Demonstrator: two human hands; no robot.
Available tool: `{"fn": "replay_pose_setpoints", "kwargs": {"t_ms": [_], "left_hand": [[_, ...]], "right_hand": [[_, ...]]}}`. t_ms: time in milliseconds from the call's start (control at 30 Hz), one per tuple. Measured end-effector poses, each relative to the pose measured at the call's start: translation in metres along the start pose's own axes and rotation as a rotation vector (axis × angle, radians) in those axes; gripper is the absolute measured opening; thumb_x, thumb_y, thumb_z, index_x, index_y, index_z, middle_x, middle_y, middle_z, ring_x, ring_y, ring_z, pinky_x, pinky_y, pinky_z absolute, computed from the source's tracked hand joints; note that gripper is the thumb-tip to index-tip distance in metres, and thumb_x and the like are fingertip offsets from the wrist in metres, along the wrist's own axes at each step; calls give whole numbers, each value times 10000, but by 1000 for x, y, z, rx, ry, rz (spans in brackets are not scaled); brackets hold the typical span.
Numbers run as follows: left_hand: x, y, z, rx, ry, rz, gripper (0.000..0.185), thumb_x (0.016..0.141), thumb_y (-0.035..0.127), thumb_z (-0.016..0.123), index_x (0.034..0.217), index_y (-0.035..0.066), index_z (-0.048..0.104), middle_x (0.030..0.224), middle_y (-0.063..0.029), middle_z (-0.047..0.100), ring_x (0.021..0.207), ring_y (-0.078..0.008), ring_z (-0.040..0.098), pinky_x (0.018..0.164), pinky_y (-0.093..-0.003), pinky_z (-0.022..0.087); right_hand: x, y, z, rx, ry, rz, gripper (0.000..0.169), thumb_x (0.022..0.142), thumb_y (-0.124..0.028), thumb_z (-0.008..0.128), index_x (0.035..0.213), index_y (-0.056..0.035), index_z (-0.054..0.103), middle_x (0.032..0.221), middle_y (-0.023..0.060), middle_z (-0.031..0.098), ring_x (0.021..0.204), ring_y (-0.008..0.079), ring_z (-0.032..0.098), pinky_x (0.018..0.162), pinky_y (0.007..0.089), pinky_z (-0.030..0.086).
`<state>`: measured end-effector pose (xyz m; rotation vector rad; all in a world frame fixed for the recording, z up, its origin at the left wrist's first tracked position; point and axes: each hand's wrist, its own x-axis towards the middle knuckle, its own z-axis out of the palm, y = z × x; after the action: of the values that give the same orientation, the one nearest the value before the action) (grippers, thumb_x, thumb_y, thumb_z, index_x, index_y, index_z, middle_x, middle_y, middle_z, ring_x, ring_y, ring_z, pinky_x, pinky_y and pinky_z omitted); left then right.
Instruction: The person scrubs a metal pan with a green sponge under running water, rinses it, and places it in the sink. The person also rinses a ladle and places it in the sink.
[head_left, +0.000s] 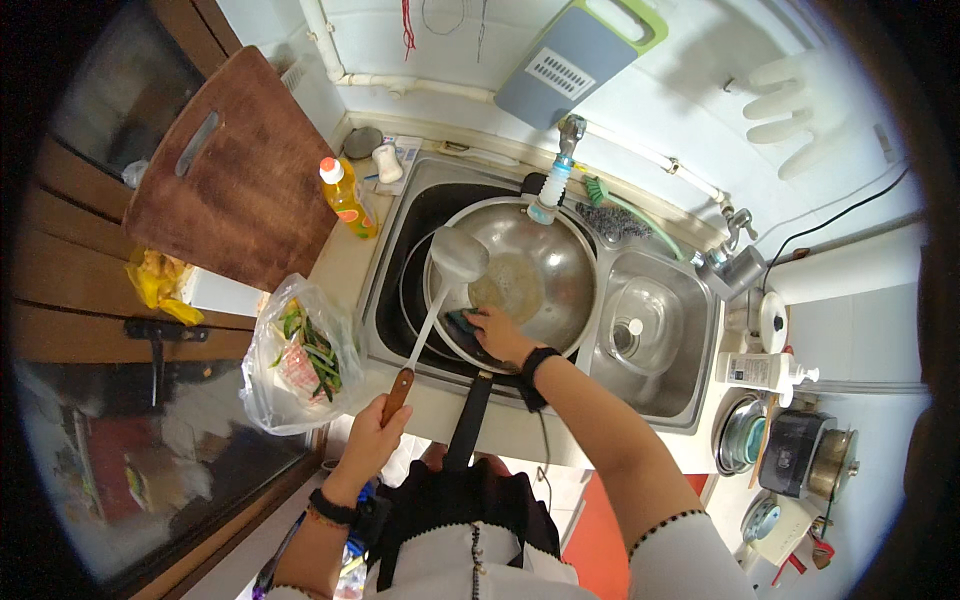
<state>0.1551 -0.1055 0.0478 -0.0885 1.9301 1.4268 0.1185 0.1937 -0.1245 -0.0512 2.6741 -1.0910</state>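
Observation:
My left hand (373, 437) grips the wooden handle of a metal wok spatula (460, 255), whose blade is over the left side of a steel wok (555, 300). Fingers of my right hand (499, 337) press a dark green scouring pad (463, 321) against the wok's near inner wall. A little cloudy liquid lies in the wok's bottom. The wok rests over the large basin of a steel double sink (390, 247), its black handle (472, 420) pointing towards me. Above its far rim hangs the faucet's flexible spout (553, 187).
Left of the sink are a clear plastic bag (262, 390) of scraps, a yellow dish-soap bottle (349, 202) and a large wooden cutting board (225, 187). A green-handled brush (637, 214) lies behind the sink. The small basin (697, 337) and a pump bottle (754, 370) are at the right.

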Motion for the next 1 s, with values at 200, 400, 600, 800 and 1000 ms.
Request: {"fn": "replay_pose_setpoints", "kwargs": {"t_ms": [200,400,600,800,1000], "left_hand": [[-1,2,0,36,-4,41,244,959,247,632,915,20,554,636,39,457,532,-51,407,469,-249,334],[0,1,1,-31,-32,37,190,985,217,607,926,52,534,634,54,453,494,-37,406,434,-223,302],[-2,7,3,23,-11,19,247,963,242,631,901,20,540,639,34,455,539,-53,416,477,-248,347],[-3,-9,3,7,-14,41,254,967,246,626,890,23,532,629,19,466,533,-71,432,483,-258,357],[11,-31,22,51,33,161,233,984,228,597,904,25,519,635,-10,497,538,-94,461,492,-274,382]], "right_hand": [[4,-20,-15,-318,-330,111,489,888,-129,531,1370,-47,527,1245,281,540,1142,437,517,957,456,446],[0,-10,-25,-375,-697,101,431,897,-168,504,1292,-50,631,1265,274,560,1143,447,511,987,473,414],[60,22,31,-515,-215,37,327,924,-151,498,1119,-16,722,1324,242,553,1130,372,519,978,450,401],[11,-9,-26,-353,-638,27,509,897,-206,505,1360,3,536,1269,297,550,1137,450,523,984,467,418],[40,-31,-36,-411,-668,-11,570,943,-221,455,1440,53,408,1503,257,370,1237,433,467,1038,497,364]]}}
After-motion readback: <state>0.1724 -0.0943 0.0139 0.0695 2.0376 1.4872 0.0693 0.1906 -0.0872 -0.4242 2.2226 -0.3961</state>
